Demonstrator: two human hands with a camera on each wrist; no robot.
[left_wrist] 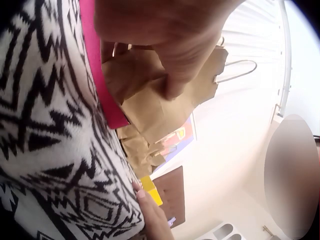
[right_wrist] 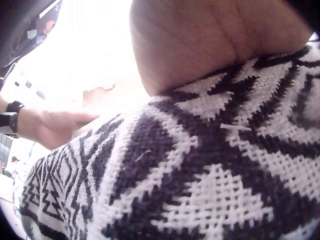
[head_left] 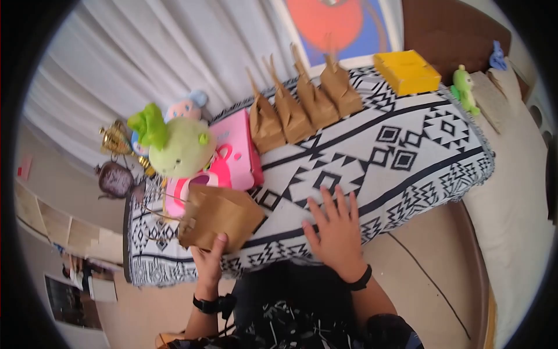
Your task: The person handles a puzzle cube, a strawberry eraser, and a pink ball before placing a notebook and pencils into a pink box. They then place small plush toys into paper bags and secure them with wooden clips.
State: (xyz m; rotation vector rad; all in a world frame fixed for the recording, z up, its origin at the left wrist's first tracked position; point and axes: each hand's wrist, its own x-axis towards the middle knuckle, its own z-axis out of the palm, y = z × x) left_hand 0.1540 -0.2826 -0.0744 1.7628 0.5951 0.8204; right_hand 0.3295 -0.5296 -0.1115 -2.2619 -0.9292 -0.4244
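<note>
My left hand point(head_left: 209, 262) grips a brown paper bag point(head_left: 224, 218) near the table's front left edge, thumb on its side; the bag lies tilted with its handles toward the left. In the left wrist view the left hand point(left_wrist: 165, 40) pinches the bag point(left_wrist: 160, 110), whose one handle loop sticks out. My right hand point(head_left: 337, 235) rests on the patterned cloth point(head_left: 372, 174), fingers spread, with nothing in it. The right wrist view shows the right hand's point(right_wrist: 210, 40) heel against the cloth point(right_wrist: 215, 200).
Several paper bags point(head_left: 267, 125) stand in a row at the back. A yellow box point(head_left: 407, 72) lies at the back right. On the left are a pink box point(head_left: 238, 157), a green plush point(head_left: 180, 148), a gold trophy point(head_left: 116, 139) and a dark dish point(head_left: 116, 179).
</note>
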